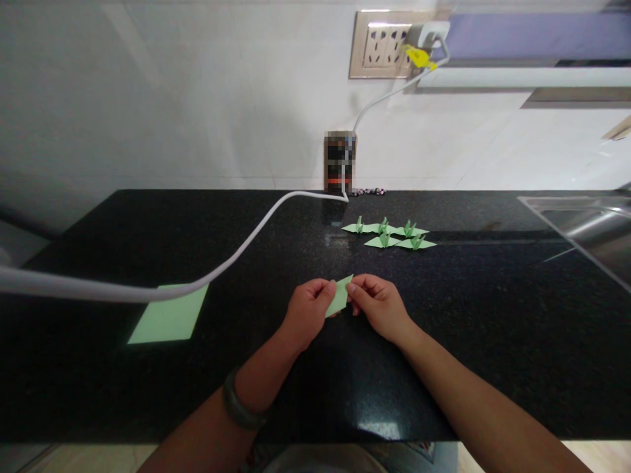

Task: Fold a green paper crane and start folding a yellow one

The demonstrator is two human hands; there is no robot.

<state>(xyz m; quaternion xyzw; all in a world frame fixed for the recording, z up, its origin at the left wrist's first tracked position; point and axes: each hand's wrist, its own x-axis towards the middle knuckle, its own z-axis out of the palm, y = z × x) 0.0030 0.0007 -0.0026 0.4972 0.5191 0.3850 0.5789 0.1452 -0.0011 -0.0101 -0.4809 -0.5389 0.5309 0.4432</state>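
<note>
A small folded piece of light green paper [339,299] is held just above the black counter, between my two hands. My left hand [309,309] pinches its left side, thumb on top. On the right, my right hand [378,303] grips the paper's upper right edge between thumb and fingers. Fingers beneath the paper are mostly hidden. Beyond my hands, several folded green paper cranes [384,241] sit in two rows with their wings spread. To the left lies a flat green paper sheet [170,318], its top edge partly covered by a white cable.
The white cable [256,236] sweeps over the black counter [276,407] from the left towards a phone-like device [340,161] leaning on the wall. A charger [428,34] is plugged into the wall socket [379,49]. A metal sink [591,226] lies at the right.
</note>
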